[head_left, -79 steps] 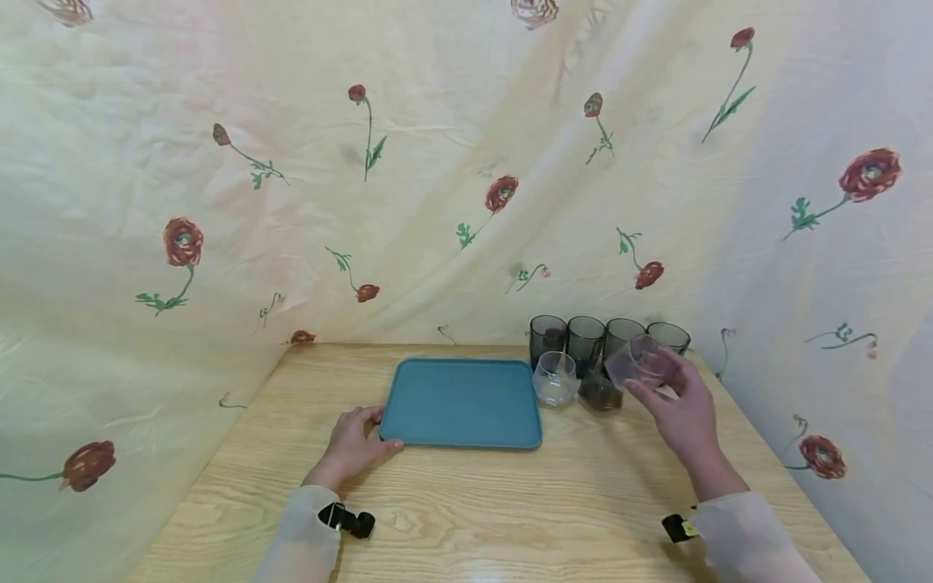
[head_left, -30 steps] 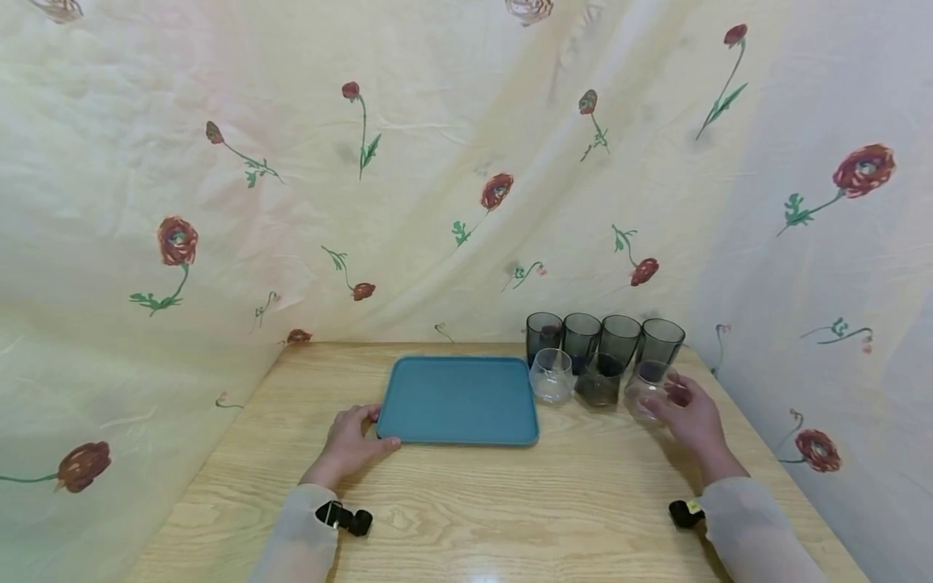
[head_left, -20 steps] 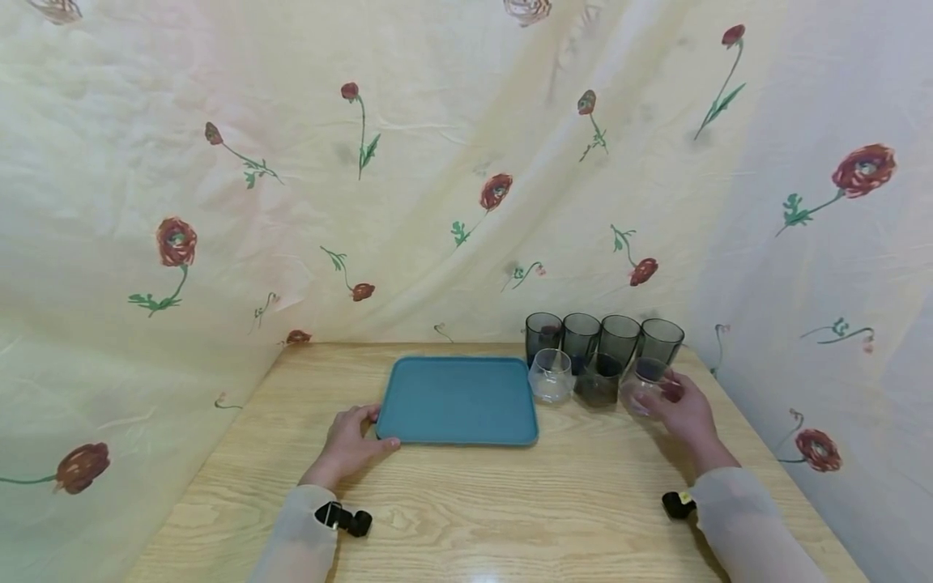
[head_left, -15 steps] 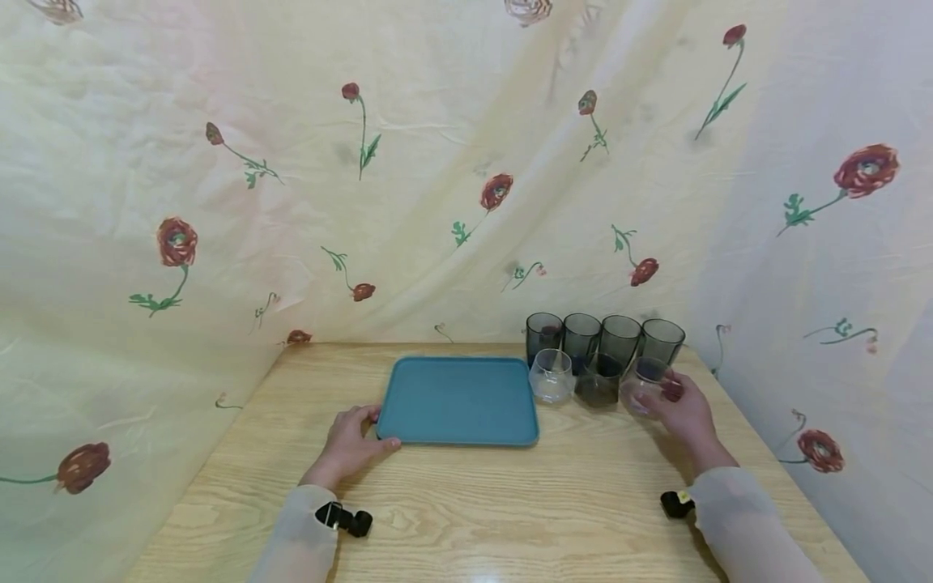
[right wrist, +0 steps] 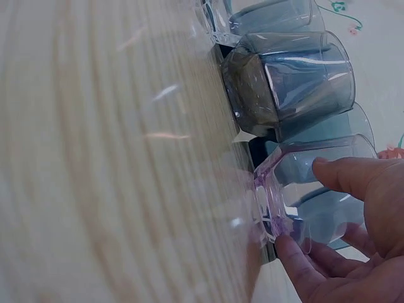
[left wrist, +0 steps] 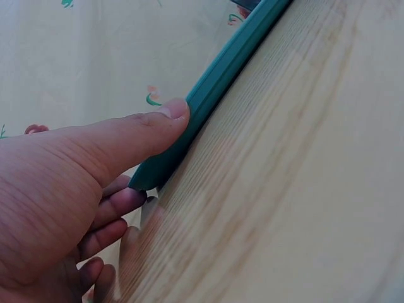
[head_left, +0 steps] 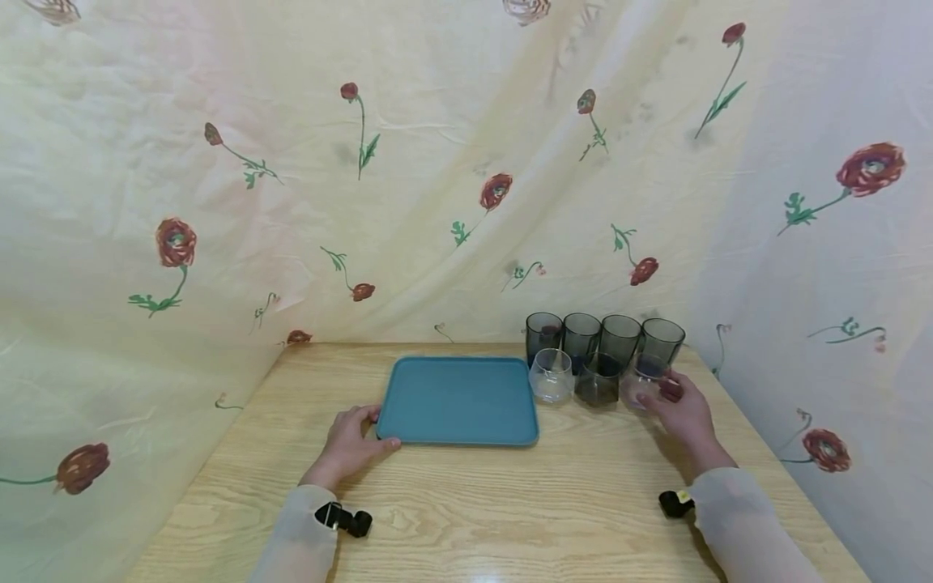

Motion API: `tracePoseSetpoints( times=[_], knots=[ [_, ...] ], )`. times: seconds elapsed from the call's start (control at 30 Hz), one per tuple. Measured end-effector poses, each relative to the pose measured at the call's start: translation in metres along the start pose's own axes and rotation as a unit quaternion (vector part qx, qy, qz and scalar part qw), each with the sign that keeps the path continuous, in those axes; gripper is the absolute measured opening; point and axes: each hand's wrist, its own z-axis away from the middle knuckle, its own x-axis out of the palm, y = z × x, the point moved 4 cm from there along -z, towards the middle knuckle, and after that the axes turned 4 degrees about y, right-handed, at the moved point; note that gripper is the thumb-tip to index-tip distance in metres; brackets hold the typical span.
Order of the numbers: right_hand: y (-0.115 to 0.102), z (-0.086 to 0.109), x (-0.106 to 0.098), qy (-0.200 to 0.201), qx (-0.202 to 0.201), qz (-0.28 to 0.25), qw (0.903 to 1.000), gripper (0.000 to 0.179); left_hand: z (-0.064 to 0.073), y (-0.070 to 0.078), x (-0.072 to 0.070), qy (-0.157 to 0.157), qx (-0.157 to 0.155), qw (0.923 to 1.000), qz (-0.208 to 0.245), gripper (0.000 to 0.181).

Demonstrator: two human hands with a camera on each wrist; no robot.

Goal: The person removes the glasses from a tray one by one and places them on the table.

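My right hand (head_left: 685, 413) grips a clear, pink-tinted drinking glass (right wrist: 293, 189) by its side, thumb on one wall and fingers on the other. The glass stands upright at the right end of a front row, close before the tall grey tumblers. To its left are a dark faceted glass (head_left: 598, 385) and a clear glass (head_left: 551, 379), the latter right at the tray's edge. My left hand (head_left: 350, 445) holds the near left corner of the blue tray (head_left: 459, 401), thumb (left wrist: 167, 120) against its front edge and fingers along the left side.
Several tall smoked-grey tumblers, such as the leftmost tumbler (head_left: 538, 336), stand in a back row near the curtain. The wooden table (head_left: 466, 510) spreads in front of the tray. A flowered curtain (head_left: 408, 202) closes off the back and both sides.
My right hand has lowered the pink-tinted glass from a tilted hold in the air to upright at the row's right end, then nudged it slightly back. My left hand stays at the tray.
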Motion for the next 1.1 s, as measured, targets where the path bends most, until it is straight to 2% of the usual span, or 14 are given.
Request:
tracePoseSetpoints(
  times=[0.53, 0.7, 0.83, 1.0, 1.1],
  knots=[
    [-0.001, 0.004, -0.004, -0.001, -0.011, 0.015, 0.9998, 0.083, -0.005, -0.001, 0.004, -0.004, 0.006, 1.0, -0.002, 0.074],
    [-0.001, 0.005, -0.006, -0.029, -0.011, 0.01, 0.9995, 0.089, -0.004, -0.004, 0.004, -0.011, 0.003, 0.9999, -0.003, 0.081],
    [0.0, 0.002, -0.013, -0.043, -0.028, 0.046, 0.9976, 0.097, -0.003, -0.004, 0.0, -0.022, 0.007, 0.9997, 0.0, 0.082],
    [-0.015, 0.003, -0.024, -0.011, -0.068, 0.11, 0.9915, 0.095, -0.007, -0.002, -0.009, -0.045, 0.015, 0.9987, 0.017, 0.087],
    [-0.035, 0.008, -0.029, 0.016, -0.103, 0.114, 0.988, 0.091, -0.011, 0.001, -0.017, -0.05, 0.031, 0.9983, -0.003, 0.088]
  ],
)
